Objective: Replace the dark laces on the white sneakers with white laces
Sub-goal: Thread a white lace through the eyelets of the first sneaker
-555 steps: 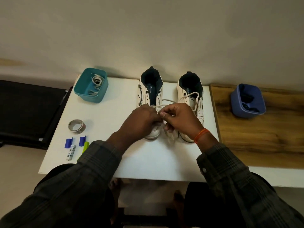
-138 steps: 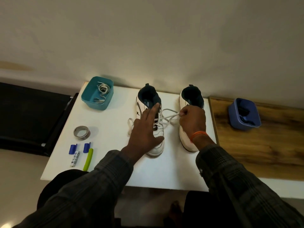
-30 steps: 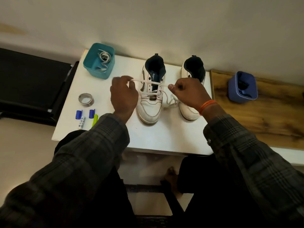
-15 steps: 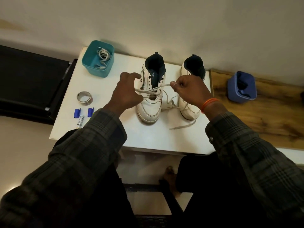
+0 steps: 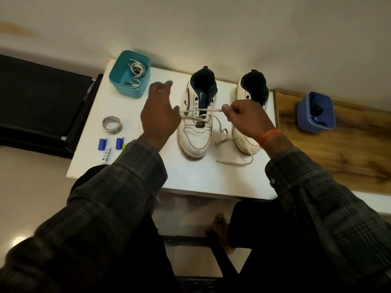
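The right hand (image 5: 246,119) pinched one end of a white lace (image 5: 202,111) between thumb and finger. The lace ran flat across the left shoe (image 5: 197,119) toward the left hand (image 5: 159,117), at nine o'clock from the shoe. That hand's fingers were spread loose, and it was blurry, so I could not tell if it held the other end. The rest of the lace hung down and curled on the white table (image 5: 131,166) between the two shoes, at six o'clock from the right hand. The right shoe (image 5: 250,106) stood just beside the left one, partly under the right hand. A teal box (image 5: 130,74) with pale laces sat at ten o'clock on the table. A blue box (image 5: 315,112) with dark laces sat at three o'clock, on a wooden top (image 5: 338,157). A roll of tape (image 5: 111,125) lay at eight o'clock.
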